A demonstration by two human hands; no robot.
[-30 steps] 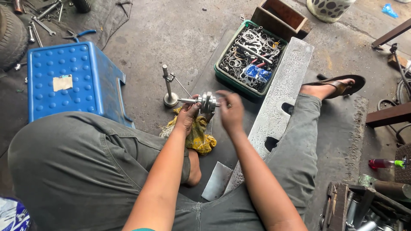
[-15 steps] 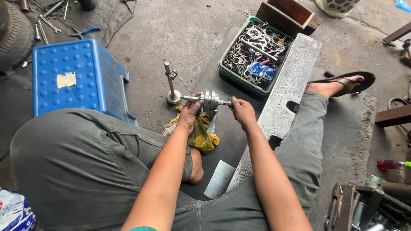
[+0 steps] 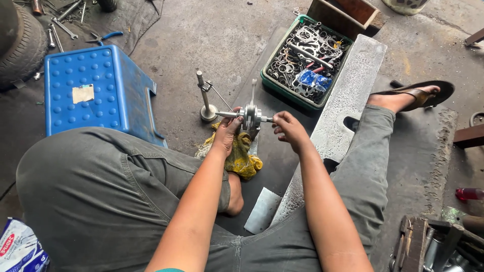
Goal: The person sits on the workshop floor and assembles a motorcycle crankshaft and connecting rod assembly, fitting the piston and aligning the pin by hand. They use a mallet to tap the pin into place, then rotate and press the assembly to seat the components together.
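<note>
Head cam: left hand (image 3: 226, 135) and right hand (image 3: 287, 130) both clamped on metal crankshaft (image 3: 249, 117), held mid-frame above yellow rag (image 3: 241, 157), green parts tray (image 3: 307, 60) at 1 o'clock.

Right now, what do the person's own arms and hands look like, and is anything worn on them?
Both forearms are bare, no sleeves showing. The left hand and right hand wear no gloves, rings or watch that I can see. A sliver of teal fabric shows at the bottom edge.
</note>
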